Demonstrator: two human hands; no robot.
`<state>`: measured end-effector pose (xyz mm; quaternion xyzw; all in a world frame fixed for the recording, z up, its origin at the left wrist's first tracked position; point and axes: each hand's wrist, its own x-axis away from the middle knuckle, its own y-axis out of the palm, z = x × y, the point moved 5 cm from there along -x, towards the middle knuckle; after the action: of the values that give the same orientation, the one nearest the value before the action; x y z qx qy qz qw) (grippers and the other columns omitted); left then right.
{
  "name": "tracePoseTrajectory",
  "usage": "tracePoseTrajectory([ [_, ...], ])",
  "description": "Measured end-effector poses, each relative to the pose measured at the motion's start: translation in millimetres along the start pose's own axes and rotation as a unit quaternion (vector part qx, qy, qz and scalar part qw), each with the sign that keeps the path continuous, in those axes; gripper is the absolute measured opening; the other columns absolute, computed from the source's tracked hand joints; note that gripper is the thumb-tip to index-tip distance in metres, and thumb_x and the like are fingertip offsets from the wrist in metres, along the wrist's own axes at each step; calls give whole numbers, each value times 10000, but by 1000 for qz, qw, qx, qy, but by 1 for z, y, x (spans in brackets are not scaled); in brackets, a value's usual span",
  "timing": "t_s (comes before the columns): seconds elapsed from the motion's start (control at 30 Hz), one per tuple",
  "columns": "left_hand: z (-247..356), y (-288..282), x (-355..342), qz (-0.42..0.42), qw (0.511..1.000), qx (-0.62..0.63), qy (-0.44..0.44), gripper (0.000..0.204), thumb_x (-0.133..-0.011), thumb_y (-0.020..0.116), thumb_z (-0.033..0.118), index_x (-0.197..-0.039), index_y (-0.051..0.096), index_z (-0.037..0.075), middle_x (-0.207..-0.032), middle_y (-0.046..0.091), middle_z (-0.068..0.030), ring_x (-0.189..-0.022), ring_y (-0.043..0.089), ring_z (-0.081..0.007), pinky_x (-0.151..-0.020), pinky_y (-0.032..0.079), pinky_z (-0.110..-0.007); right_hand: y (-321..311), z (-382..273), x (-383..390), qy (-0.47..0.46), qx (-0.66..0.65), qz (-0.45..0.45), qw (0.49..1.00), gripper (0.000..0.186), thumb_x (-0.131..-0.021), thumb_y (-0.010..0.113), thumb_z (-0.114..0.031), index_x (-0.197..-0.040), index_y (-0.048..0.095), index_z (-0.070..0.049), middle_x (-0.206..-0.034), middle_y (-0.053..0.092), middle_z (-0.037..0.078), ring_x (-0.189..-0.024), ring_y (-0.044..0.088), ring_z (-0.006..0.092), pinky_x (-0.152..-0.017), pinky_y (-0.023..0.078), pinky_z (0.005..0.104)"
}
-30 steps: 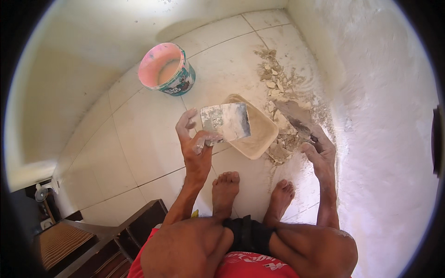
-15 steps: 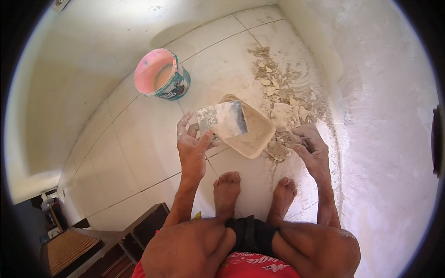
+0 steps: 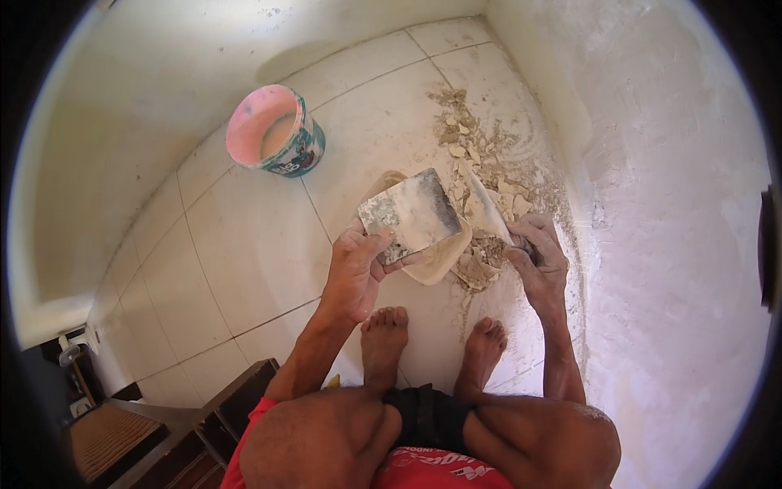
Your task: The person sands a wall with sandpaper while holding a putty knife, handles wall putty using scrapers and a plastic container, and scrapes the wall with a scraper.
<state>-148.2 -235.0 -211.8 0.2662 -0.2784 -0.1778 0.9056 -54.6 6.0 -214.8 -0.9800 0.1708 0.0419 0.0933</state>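
My left hand [image 3: 357, 265] grips a flat square plate [image 3: 414, 213] by its near corner, thumb on top. White paste is smeared across the plate, and one edge is dark grey. Just below it stands a cream plastic tub [image 3: 440, 266], mostly covered by the plate. My right hand [image 3: 541, 261] is closed around the dark handle of a putty knife [image 3: 486, 202]. Its whitish blade points up and left, seen nearly edge-on, apart from the plate. Both hands are dusty.
A green bucket [image 3: 303, 155] with a pink inside holds cloudy liquid at the far left. Broken plaster flakes [image 3: 481, 259] and dust lie along the right wall [image 3: 660, 244]. My bare feet are on the tiles. Dark wooden furniture [image 3: 204, 436] stands at lower left.
The plate has moved slightly right and tilted, now covering more of the tub. My right hand has turned the putty knife, so its blade now shows, pointing toward the far side.
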Motion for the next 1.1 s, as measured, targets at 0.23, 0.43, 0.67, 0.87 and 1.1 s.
tracePoseTrajectory([
  [0.23, -6, 3, -1, 15, 1000, 8, -13, 490, -957, 520, 38, -1411, 347, -27, -1298, 576, -163, -1145, 624, -254, -941, 578, -429, 7, -6, -1, -68, 97, -52, 992, 387, -785, 690, 92, -1124, 686, -93, -1039, 561, 70, -924, 560, 186, -761, 472, 278],
  [0.43, -8, 1, 1, 22, 999, 23, -10, 503, -955, 519, 32, -1418, 329, -22, -1308, 564, -160, -1138, 627, -256, -940, 578, -429, 3, 3, 4, -23, 48, -11, 999, 349, -829, 673, 61, -1154, 661, -67, -1052, 572, 62, -884, 561, 147, -753, 470, 263],
  [0.67, 1, 6, 1, 28, 997, -25, 74, 488, -932, 581, 75, -1362, 394, -58, -1274, 584, -175, -1116, 635, -239, -929, 567, -397, -10, 3, 18, 141, -193, 54, 970, 266, -963, 578, -93, -1204, 558, 19, -843, 621, 82, -592, 523, 79, -482, 408, 208],
  [0.87, -1, 7, 2, 29, 997, -48, 49, 483, -931, 575, 65, -1358, 393, -67, -1272, 584, -182, -1114, 635, -243, -926, 567, -401, 9, -13, -6, 151, -196, 59, 967, 334, -930, 625, -107, -1216, 478, -19, -814, 617, 62, -579, 525, 77, -469, 411, 216],
  [1.1, -18, 40, -4, -7, 998, -64, 9, 462, -937, 553, 32, -1354, 392, -82, -1279, 582, -184, -1137, 623, -237, -915, 571, -380, 9, -13, -25, 55, -81, 66, 993, 566, -780, 808, -149, -1221, 470, -44, -891, 591, 31, -600, 547, 66, -469, 417, 204],
])
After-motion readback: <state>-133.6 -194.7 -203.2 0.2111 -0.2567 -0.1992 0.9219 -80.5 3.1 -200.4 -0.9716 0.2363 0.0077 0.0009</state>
